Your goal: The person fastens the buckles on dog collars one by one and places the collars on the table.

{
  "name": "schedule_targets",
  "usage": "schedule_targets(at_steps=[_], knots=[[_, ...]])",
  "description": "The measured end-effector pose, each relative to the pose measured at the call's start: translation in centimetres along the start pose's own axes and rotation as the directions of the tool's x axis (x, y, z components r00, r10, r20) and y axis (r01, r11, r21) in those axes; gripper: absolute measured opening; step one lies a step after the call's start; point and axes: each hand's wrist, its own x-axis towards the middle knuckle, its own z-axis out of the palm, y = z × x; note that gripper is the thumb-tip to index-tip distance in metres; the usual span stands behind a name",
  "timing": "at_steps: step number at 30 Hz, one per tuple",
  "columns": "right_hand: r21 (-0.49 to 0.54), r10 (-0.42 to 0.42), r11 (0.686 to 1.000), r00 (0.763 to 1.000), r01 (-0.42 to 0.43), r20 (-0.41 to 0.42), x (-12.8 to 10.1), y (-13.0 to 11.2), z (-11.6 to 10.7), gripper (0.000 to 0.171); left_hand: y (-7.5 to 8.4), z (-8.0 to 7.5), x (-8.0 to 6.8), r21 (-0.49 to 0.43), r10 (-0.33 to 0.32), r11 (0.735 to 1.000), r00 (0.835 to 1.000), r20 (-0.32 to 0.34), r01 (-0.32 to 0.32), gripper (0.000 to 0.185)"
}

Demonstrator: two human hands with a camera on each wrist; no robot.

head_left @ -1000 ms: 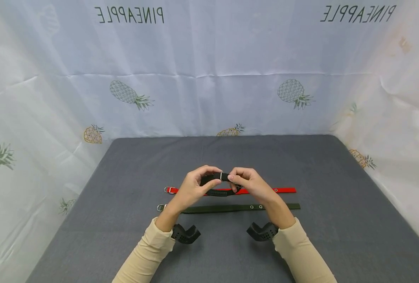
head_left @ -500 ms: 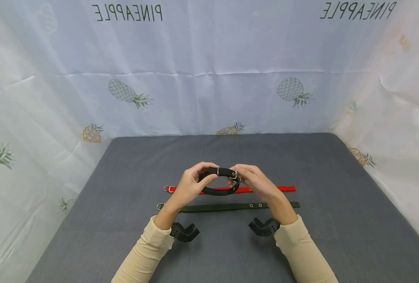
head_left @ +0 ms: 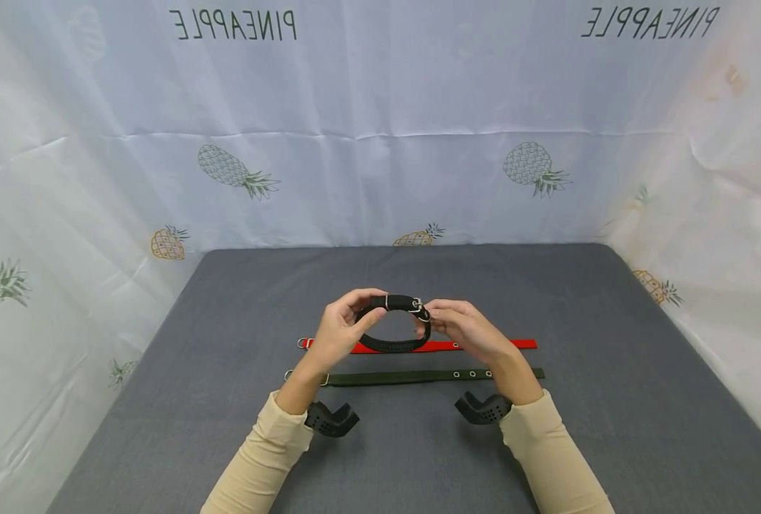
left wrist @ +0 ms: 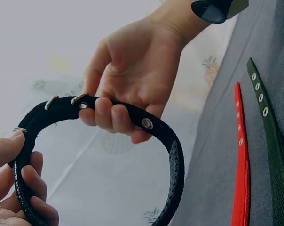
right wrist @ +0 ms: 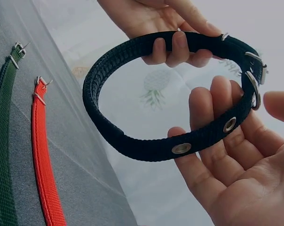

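Note:
A black collar [head_left: 393,348] [left wrist: 172,155] [right wrist: 114,136] with metal eyelets and a silver buckle is closed into a ring and held above the grey table [head_left: 547,285]. My left hand [head_left: 342,332] [right wrist: 146,14] grips the ring's left side, fingers curled over the strap. My right hand [head_left: 464,332] [left wrist: 132,61] [right wrist: 240,188] holds the buckle end, with its fingers under the eyelet strap and its thumb by the buckle. A red strap [head_left: 490,345] [right wrist: 43,155] and a dark green strap [head_left: 406,377] [right wrist: 3,141] lie flat and parallel on the table below the hands.
A white cloth printed with pineapples [head_left: 380,178] hangs round the table's back and both sides. Black wrist mounts [head_left: 330,421] [head_left: 483,408] sit under both forearms. Bare grey table surface extends beyond the straps.
The collar has gone from a flattened loop between close hands to a rounder, wider ring. The hands have drawn slightly apart and risen a little. The straps on the table have not moved.

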Motion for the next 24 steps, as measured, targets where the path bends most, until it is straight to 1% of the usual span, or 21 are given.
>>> schedule_targets(at_steps=[6, 13, 18, 20, 24], knots=[[0.008, 0.006, 1.0, 1.0, -0.006, -0.012, 0.0, -0.3, 0.1, 0.022, 0.2, -0.3, 0.1, 0.002, -0.021, 1.0, 1.0, 0.01, 0.021, 0.035], [-0.046, 0.005, 0.999, 1.0, -0.005, -0.007, -0.3, -0.2, -0.4, 0.018, 0.2, -0.7, 0.0, 0.004, -0.044, 0.999, 0.999, 0.029, 0.044, 0.033], [-0.083, 0.021, 0.996, 1.0, -0.022, -0.012, -0.7, -0.2, -1.0, 0.017, 0.2, -0.5, -0.1, -0.007, -0.087, 0.996, 0.995, 0.058, 0.087, 0.033], [-0.09, 0.024, 0.996, 1.0, -0.026, -0.016, -0.7, -0.2, -1.1, 0.016, 0.2, -0.4, -0.1, -0.012, -0.096, 0.995, 0.993, 0.067, 0.097, 0.033], [-0.09, 0.031, 0.995, 0.999, -0.033, -0.017, -0.6, -0.3, -1.2, 0.017, 0.1, -0.3, -0.1, -0.001, -0.095, 0.995, 0.992, 0.081, 0.096, 0.033]])
